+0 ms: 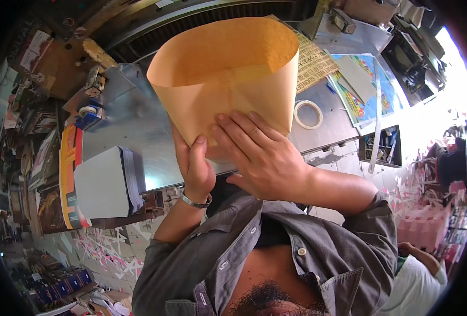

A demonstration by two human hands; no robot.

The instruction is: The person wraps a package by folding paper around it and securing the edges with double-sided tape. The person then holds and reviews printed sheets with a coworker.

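A large manila paper envelope (pixel 186 97) stands in front of me over the metal table, its wide mouth bulged out and facing up. My left hand (pixel 195 166) grips its lower left side, with the thumb in front and the fingers mostly hidden behind the paper. Across the lower front lies my right hand (pixel 260 152), flat with fingers stretched out and touching the paper. The envelope's far side and bottom are partly hidden.
The metal table (pixel 117 113) holds a tape roll (pixel 308 115), a blue tape dispenser (pixel 90 117), a stack of white sheets (pixel 104 184) and colourful printed sheets (pixel 357 89). A tool box (pixel 383 146) sits at the right edge. Another person (pixel 418 279) is at the lower right.
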